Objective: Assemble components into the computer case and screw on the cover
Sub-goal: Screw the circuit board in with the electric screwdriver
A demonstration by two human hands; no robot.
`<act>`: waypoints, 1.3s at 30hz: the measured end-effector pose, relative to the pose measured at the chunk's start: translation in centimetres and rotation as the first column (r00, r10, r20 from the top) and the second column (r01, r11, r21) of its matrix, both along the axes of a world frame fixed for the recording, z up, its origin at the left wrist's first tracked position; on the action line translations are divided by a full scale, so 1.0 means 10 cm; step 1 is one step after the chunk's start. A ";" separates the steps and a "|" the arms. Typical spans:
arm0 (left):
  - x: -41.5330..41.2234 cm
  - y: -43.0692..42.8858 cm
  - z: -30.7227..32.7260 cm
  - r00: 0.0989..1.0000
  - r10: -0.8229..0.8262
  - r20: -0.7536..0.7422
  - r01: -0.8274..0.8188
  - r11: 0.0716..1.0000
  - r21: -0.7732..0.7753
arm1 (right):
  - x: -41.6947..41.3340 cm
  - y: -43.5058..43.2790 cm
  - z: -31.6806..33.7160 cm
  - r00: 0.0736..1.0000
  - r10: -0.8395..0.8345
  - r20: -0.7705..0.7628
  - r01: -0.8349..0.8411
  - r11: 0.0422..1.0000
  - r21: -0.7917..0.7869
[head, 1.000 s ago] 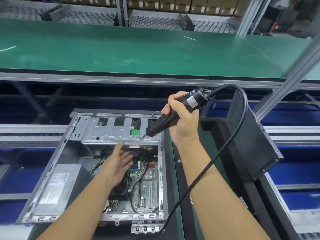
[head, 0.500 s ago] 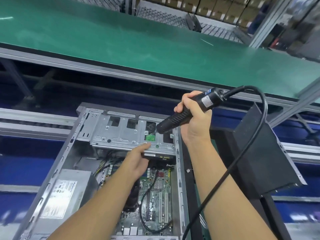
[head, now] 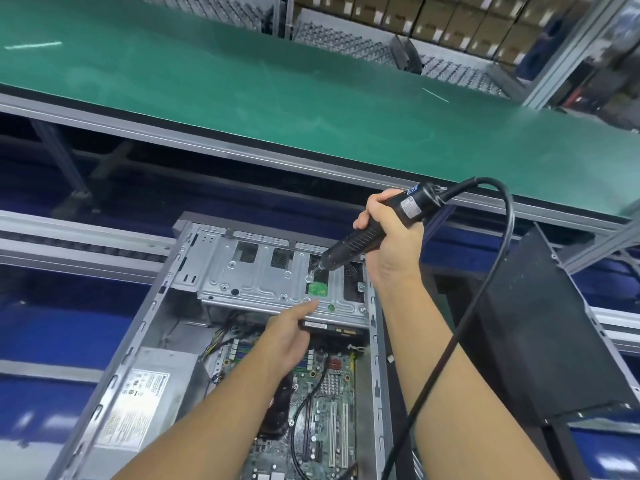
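One screwdriver (head: 347,245), slanted tip down-left, gripped by right hand (head: 393,247), left hand (head: 287,336) straight-fingered

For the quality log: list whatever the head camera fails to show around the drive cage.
1. Bit tip of the electric screwdriver, head view: too small to tell if it sits in a screw on the drive cage.
2. The motherboard: partly hidden by the left hand.
3. The power supply label: blurred, unreadable.
4. Near end of the computer case: cut off by the bottom edge.
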State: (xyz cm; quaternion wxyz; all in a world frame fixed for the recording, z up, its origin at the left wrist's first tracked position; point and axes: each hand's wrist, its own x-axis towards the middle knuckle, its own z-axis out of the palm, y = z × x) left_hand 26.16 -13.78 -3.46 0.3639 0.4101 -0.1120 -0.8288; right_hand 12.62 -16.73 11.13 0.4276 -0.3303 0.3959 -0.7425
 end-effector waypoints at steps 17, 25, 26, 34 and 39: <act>0.00 0.01 -0.01 0.998 -0.003 -0.058 0.004 1.000 0.025 | 0.03 -0.01 -0.08 0.999 0.019 -0.038 -0.019 1.000 0.003; 0.02 0.03 0.05 0.997 -0.030 -0.068 0.031 0.999 0.015 | 0.05 -0.02 -0.04 0.988 0.044 -0.147 -0.042 0.999 0.017; 0.02 0.03 0.05 0.997 -0.029 -0.066 0.031 0.999 0.018 | 0.07 -0.02 -0.02 0.982 0.049 -0.181 -0.048 0.999 0.013; 0.01 0.04 0.08 1.000 -0.007 -0.018 0.007 0.999 0.033 | 0.33 -0.11 0.17 0.837 0.155 -0.524 -0.127 0.988 0.090; 0.01 0.07 0.16 0.999 -0.028 -0.039 0.028 1.000 -0.007 | 0.35 -0.15 0.20 0.809 0.172 -0.562 -0.098 0.982 0.160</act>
